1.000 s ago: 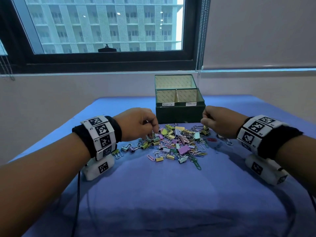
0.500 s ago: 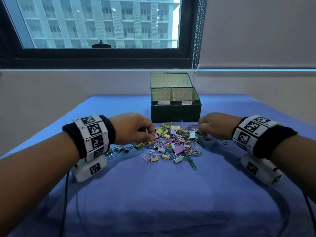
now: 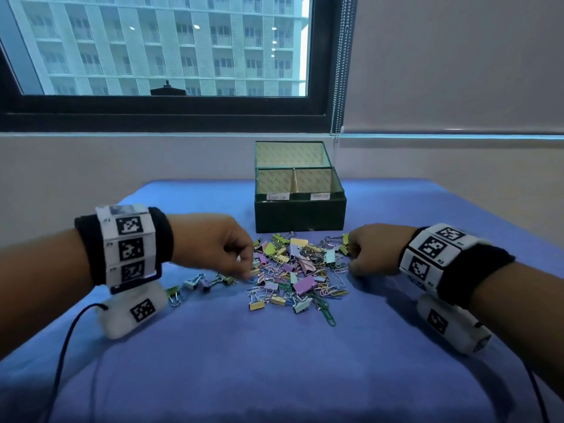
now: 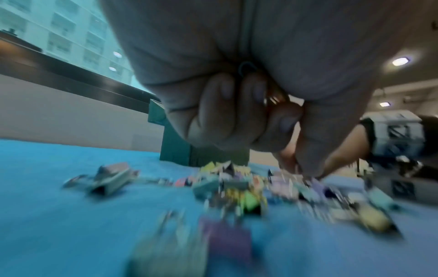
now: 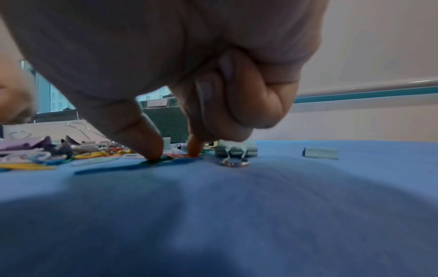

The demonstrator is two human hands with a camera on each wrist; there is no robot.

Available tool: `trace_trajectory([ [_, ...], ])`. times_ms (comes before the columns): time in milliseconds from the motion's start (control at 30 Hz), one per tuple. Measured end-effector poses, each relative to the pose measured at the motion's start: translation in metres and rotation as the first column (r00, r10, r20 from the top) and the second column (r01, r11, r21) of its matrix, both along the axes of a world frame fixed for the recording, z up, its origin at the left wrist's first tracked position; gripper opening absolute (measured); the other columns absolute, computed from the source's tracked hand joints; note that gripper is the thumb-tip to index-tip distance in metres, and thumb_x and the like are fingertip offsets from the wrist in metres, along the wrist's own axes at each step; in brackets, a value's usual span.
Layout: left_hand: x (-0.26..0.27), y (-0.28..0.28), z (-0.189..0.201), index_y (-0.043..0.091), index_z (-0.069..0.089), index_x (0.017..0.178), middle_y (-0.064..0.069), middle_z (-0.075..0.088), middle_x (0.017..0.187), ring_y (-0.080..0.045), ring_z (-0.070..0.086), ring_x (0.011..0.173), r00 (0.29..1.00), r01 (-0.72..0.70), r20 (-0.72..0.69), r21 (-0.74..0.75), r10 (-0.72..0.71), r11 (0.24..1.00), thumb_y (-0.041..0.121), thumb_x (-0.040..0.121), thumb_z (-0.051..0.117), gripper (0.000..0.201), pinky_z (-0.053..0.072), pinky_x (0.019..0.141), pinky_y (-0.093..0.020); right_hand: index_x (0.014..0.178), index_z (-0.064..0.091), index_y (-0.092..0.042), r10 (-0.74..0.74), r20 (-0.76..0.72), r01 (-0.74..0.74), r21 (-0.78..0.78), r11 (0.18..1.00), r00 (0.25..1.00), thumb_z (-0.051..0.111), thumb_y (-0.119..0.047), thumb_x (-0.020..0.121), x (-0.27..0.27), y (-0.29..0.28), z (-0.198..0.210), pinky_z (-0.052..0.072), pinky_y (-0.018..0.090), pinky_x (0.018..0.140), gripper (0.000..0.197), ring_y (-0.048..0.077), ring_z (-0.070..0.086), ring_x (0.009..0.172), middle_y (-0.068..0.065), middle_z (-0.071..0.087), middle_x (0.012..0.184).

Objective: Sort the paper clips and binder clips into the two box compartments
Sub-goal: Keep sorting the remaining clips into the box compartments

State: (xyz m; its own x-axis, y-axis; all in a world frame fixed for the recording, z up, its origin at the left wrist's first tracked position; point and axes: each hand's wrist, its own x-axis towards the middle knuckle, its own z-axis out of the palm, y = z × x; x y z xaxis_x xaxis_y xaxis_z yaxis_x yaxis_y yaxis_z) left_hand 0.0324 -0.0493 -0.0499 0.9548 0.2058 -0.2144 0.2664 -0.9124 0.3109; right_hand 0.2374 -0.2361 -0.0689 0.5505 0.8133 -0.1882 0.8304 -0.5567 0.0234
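Observation:
A heap of coloured paper clips and binder clips [image 3: 296,270] lies on the blue cloth in front of a dark green box [image 3: 300,215]. The box's lid stands open, and its two labelled compartments [image 3: 274,181] [image 3: 316,180] sit side by side. My left hand [image 3: 248,268] reaches into the heap's left edge. In the left wrist view, my left hand [image 4: 298,168] has its fingers curled round paper clips [image 4: 246,67] kept in the palm. My right hand [image 3: 351,264] is at the heap's right edge. There the thumb and forefinger of my right hand [image 5: 174,151] pinch down on a paper clip [image 5: 176,155] lying flat.
A few small binder clips [image 3: 195,283] trail off left of the heap. Two pale binder clips [image 5: 235,150] [image 5: 320,152] lie just right of my right fingers. Blue cloth [image 3: 274,361] stretches toward me. Behind the box are a wall and a window.
Both hands have dropped from just above the heap onto it. The left fingertips moved into its left edge and the right fingertips came down on the cloth.

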Motion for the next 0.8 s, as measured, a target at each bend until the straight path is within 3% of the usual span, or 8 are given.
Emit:
trace_trajectory([
  [133,0.062,0.006,0.031,0.017,0.069,0.088,0.019,0.055,0.054,0.003,0.044,0.047,0.974,-0.091,0.211,0.06,0.076,0.994,0.039,0.088,0.066,0.022,0.035,0.056,-0.013,0.077,0.055,-0.011,0.051,0.016,-0.051,0.004,0.999,0.999,0.053,-0.025,0.086,0.0,0.003,-0.002,0.038,0.029,0.061,0.017,0.023,0.046,0.069,0.008,0.054,0.077],
  [333,0.156,0.005,0.053,0.01,0.068,0.095,-0.004,0.054,0.069,-0.016,0.046,0.049,0.875,-0.323,0.36,-0.065,0.324,0.944,0.038,0.092,0.062,0.028,0.043,0.05,-0.02,0.091,0.053,-0.014,0.071,-0.017,-0.067,0.14,0.988,0.997,0.049,-0.027,0.092,0.001,-0.002,0.001,0.039,0.028,0.063,0.014,0.021,0.05,0.076,0.004,0.057,0.088],
  [433,0.18,0.002,0.055,0.002,0.059,0.106,-0.012,0.059,0.084,-0.021,0.058,0.066,0.813,-0.337,0.301,-0.454,0.498,0.825,0.023,0.094,0.061,0.024,0.054,0.069,-0.031,0.095,0.052,-0.015,0.086,-0.021,-0.081,0.186,0.979,0.996,0.045,-0.027,0.093,0.004,-0.002,0.0,0.04,0.029,0.062,0.015,0.021,0.051,0.076,0.004,0.057,0.09],
  [500,0.176,0.003,0.061,-0.002,0.056,0.11,-0.016,0.063,0.101,-0.024,0.063,0.085,0.808,-0.349,0.236,-0.547,0.54,0.761,0.016,0.097,0.057,0.023,0.056,0.089,-0.038,0.092,0.048,-0.015,0.116,-0.017,-0.109,0.227,0.968,0.993,0.042,-0.026,0.094,0.005,-0.002,0.001,0.035,0.027,0.056,0.012,0.018,0.047,0.069,0.001,0.053,0.082],
  [567,0.158,0.006,0.071,-0.004,0.059,0.113,-0.019,0.068,0.109,-0.025,0.066,0.093,0.819,-0.334,0.25,-0.523,0.516,0.784,0.012,0.097,0.055,0.022,0.054,0.094,-0.041,0.09,0.044,-0.017,0.141,-0.039,-0.127,0.257,0.958,0.989,0.04,-0.025,0.095,0.005,-0.003,0.001,0.033,0.027,0.055,0.01,0.015,0.043,0.064,-0.001,0.049,0.077],
  [667,0.106,0.009,0.081,0.007,0.065,0.106,-0.015,0.074,0.101,-0.022,0.071,0.084,0.864,-0.282,0.311,-0.353,0.396,0.892,0.013,0.094,0.06,0.014,0.058,0.08,-0.036,0.09,0.045,-0.014,0.158,-0.048,-0.139,0.282,0.949,0.986,0.039,-0.019,0.096,0.01,0.004,0.009,0.037,0.032,0.061,0.009,0.02,0.046,0.068,0.004,0.053,0.082],
  [733,0.064,0.008,0.075,0.014,0.067,0.106,-0.007,0.074,0.096,-0.018,0.072,0.084,0.925,-0.291,0.211,-0.141,0.316,0.946,0.021,0.093,0.062,0.015,0.058,0.074,-0.031,0.092,0.048,-0.01,0.14,0.011,-0.136,0.322,0.937,0.99,0.039,-0.016,0.096,0.018,0.023,0.024,0.04,0.034,0.066,0.012,0.025,0.049,0.073,0.009,0.056,0.085],
  [800,0.029,0.007,0.062,0.025,0.067,0.109,0.002,0.073,0.096,-0.013,0.067,0.08,0.96,-0.279,0.053,0.083,0.275,0.957,0.034,0.09,0.065,0.021,0.056,0.076,-0.028,0.092,0.047,-0.012,0.099,0.063,-0.116,0.406,0.906,0.993,0.039,-0.016,0.097,0.026,0.049,0.041,0.039,0.034,0.066,0.01,0.027,0.05,0.076,0.007,0.055,0.084],
])
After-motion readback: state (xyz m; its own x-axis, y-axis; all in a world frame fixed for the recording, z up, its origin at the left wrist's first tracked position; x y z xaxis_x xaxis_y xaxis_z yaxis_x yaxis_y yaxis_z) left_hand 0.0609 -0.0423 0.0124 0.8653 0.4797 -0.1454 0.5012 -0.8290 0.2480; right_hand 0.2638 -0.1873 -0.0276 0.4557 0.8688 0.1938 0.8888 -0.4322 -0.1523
